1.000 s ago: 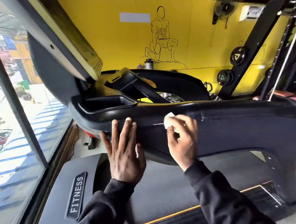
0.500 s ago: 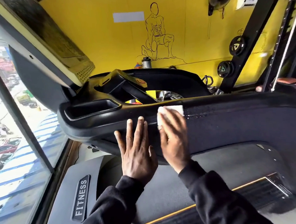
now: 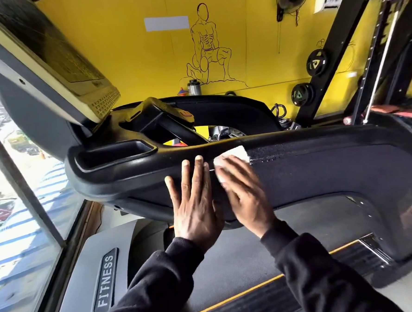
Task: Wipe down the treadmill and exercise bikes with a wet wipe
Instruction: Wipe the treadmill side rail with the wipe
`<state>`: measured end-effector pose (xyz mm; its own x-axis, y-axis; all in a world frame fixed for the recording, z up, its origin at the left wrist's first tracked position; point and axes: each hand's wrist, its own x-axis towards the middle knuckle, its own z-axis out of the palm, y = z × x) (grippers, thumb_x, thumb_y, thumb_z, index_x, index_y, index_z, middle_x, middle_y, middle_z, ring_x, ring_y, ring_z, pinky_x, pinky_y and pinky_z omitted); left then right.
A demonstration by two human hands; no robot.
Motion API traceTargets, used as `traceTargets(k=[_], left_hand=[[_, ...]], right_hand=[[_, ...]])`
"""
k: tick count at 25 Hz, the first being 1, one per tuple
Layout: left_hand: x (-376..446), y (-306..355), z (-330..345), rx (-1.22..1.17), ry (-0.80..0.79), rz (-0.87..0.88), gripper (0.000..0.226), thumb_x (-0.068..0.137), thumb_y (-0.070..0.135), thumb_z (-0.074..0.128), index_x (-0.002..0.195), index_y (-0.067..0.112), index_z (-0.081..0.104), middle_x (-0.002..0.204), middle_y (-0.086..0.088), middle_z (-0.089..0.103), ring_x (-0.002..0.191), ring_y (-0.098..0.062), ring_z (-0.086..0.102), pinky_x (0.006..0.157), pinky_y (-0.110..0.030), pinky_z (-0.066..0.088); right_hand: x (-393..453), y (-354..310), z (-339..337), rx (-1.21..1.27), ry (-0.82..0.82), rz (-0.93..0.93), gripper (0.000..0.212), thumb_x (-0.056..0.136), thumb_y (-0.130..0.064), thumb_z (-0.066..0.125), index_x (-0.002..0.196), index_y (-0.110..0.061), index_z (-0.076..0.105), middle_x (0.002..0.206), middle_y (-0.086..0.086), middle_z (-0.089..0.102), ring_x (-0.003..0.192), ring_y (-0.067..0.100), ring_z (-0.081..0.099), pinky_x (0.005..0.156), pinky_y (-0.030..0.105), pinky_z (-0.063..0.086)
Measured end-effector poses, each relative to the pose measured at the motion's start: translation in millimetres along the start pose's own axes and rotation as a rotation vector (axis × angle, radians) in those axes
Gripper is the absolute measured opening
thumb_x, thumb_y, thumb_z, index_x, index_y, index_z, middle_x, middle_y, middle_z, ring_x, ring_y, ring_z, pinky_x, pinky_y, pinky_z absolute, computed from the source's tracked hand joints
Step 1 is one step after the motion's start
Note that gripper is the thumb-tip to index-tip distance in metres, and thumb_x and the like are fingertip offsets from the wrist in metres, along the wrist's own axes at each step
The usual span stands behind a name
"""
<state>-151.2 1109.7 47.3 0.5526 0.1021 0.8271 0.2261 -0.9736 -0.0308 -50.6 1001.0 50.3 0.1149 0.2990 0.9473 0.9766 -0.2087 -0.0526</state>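
A black treadmill handrail point(image 3: 321, 163) runs across the middle of the view, with a tray recess point(image 3: 114, 154) at its left end. My right hand point(image 3: 245, 197) lies flat on the rail's front face and presses a white wet wipe point(image 3: 229, 158) against it; the wipe shows above my fingertips. A wet, glistening patch point(image 3: 272, 153) lies just right of the wipe. My left hand point(image 3: 196, 204) rests flat beside it, fingers together, palm on the rail, holding nothing.
The treadmill console screen point(image 3: 56, 56) tilts overhead at upper left. A grey motor cover marked FITNESS point(image 3: 106, 282) and the belt point(image 3: 242, 257) lie below. A large window point(image 3: 12, 203) is on the left. A black rack frame point(image 3: 338, 46) stands at right before the yellow wall.
My right hand has flattened from a pinch onto the rail, spreading the wipe and sliding it slightly right and up. My left hand has shifted right along the rail beside it.
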Motion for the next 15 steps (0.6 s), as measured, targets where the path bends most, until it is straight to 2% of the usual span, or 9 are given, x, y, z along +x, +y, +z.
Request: traceTargets(k=[3, 4, 6, 8, 9, 12, 13, 15], left_hand=[[3, 4, 0, 0.015, 0.002, 0.011, 0.086, 0.075, 0.027, 0.051, 0.152, 0.0, 0.023, 0.163, -0.012, 0.01, 0.152, -0.028, -0.006, 0.118, -0.052, -0.016], [4, 6, 2, 0.002, 0.006, 0.005, 0.084, 0.077, 0.027, 0.049, 0.152, 0.0, 0.023, 0.163, -0.012, 0.011, 0.152, -0.027, -0.005, 0.118, -0.052, -0.016], [5, 9, 3, -0.053, 0.019, -0.002, 0.075, 0.084, 0.027, 0.044, 0.152, 0.001, 0.025, 0.163, -0.009, 0.011, 0.152, -0.025, -0.004, 0.119, -0.05, -0.015], [3, 5, 1, -0.08, 0.022, 0.025, 0.075, 0.083, 0.026, 0.045, 0.151, 0.002, 0.026, 0.163, -0.01, 0.014, 0.152, -0.027, 0.002, 0.12, -0.048, -0.013], [2, 3, 0, -0.075, 0.024, 0.047, 0.077, 0.08, 0.026, 0.048, 0.15, 0.001, 0.028, 0.162, -0.012, 0.017, 0.152, -0.029, 0.005, 0.12, -0.048, -0.011], [1, -2, -6, -0.08, 0.042, 0.069, 0.075, 0.079, 0.025, 0.05, 0.148, -0.002, 0.035, 0.16, -0.016, 0.024, 0.151, -0.031, 0.012, 0.121, -0.048, -0.006], [1, -3, -7, -0.092, 0.05, 0.059, 0.072, 0.082, 0.025, 0.048, 0.148, -0.002, 0.036, 0.16, -0.016, 0.025, 0.151, -0.031, 0.012, 0.122, -0.047, -0.005], [-3, -6, -8, -0.101, 0.051, 0.032, 0.071, 0.083, 0.025, 0.047, 0.148, 0.0, 0.035, 0.16, -0.014, 0.024, 0.152, -0.028, 0.01, 0.122, -0.046, -0.003]], right_hand=[[9, 12, -5, -0.069, 0.136, 0.232, 0.039, 0.095, 0.0, 0.048, 0.134, 0.001, 0.054, 0.143, 0.014, 0.05, 0.137, 0.029, 0.04, 0.106, 0.056, 0.037], [13, 1, 2, -0.066, 0.13, 0.261, 0.04, 0.096, -0.002, 0.047, 0.136, 0.001, 0.052, 0.145, 0.014, 0.047, 0.139, 0.029, 0.038, 0.108, 0.056, 0.035], [5, -18, 12, 0.005, 0.032, 0.122, 0.04, 0.097, -0.002, 0.046, 0.137, 0.001, 0.051, 0.148, 0.013, 0.044, 0.141, 0.029, 0.036, 0.111, 0.055, 0.032], [-3, -4, 2, 0.009, -0.026, -0.003, 0.038, 0.098, -0.002, 0.046, 0.134, 0.002, 0.053, 0.145, 0.014, 0.047, 0.139, 0.029, 0.039, 0.109, 0.055, 0.035], [-3, 8, -6, -0.011, 0.0, 0.014, 0.037, 0.097, -0.002, 0.046, 0.133, 0.002, 0.054, 0.144, 0.014, 0.048, 0.138, 0.029, 0.04, 0.107, 0.055, 0.037], [12, 6, -1, -0.077, 0.109, 0.244, 0.041, 0.098, -0.008, 0.046, 0.137, 0.001, 0.05, 0.146, 0.014, 0.046, 0.14, 0.029, 0.037, 0.109, 0.056, 0.033], [15, -11, 9, -0.064, 0.084, 0.254, 0.043, 0.098, -0.008, 0.046, 0.139, 0.001, 0.047, 0.149, 0.014, 0.042, 0.142, 0.028, 0.034, 0.112, 0.055, 0.029], [6, -30, 21, 0.008, -0.016, 0.102, 0.045, 0.096, -0.004, 0.047, 0.141, 0.001, 0.045, 0.152, 0.014, 0.038, 0.144, 0.029, 0.03, 0.116, 0.052, 0.024]])
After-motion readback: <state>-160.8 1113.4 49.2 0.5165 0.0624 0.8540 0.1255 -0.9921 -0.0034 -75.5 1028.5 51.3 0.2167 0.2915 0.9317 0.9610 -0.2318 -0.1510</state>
